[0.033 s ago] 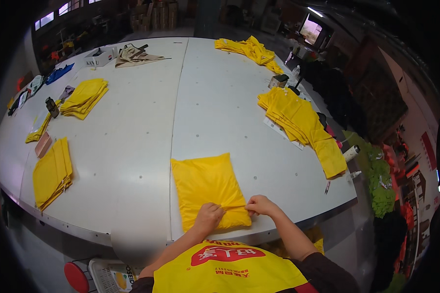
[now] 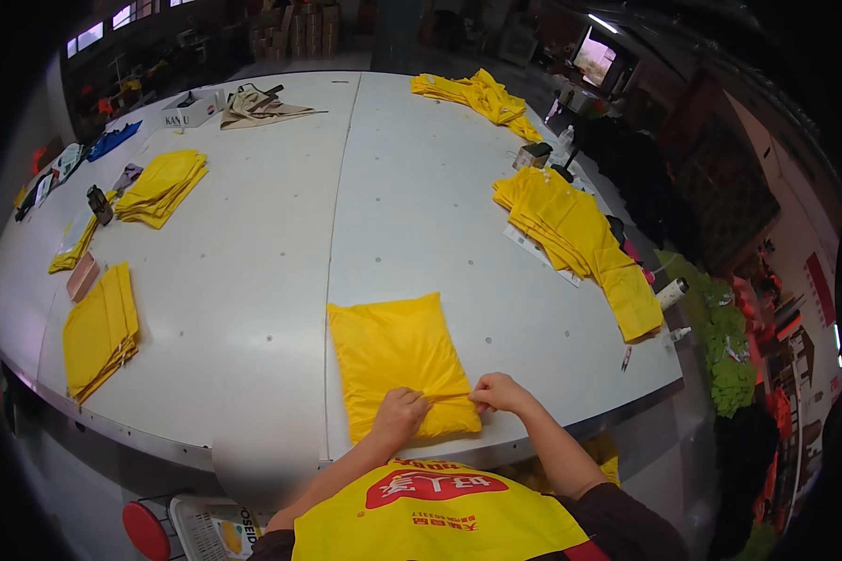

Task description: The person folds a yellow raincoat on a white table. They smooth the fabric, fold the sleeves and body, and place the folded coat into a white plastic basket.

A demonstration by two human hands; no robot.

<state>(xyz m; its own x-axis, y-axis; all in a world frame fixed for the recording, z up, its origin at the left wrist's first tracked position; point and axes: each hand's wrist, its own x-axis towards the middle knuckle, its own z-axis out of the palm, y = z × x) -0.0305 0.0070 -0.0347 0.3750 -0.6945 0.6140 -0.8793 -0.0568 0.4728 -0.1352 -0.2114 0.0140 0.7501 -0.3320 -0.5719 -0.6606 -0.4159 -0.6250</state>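
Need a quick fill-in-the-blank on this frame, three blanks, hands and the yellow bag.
1. Both hands, left hand and right hand, pinch the near edge of a packed bag whose colour is ____.
2. The bag lies on a large table whose colour is ____.
3. The flat stack of yellow pieces near the table's edge lies to the person's ____ of the bag.

Missing words: yellow; white; left

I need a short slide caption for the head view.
Both hands, left hand and right hand, pinch the near edge of a folded yellow garment on a white table.
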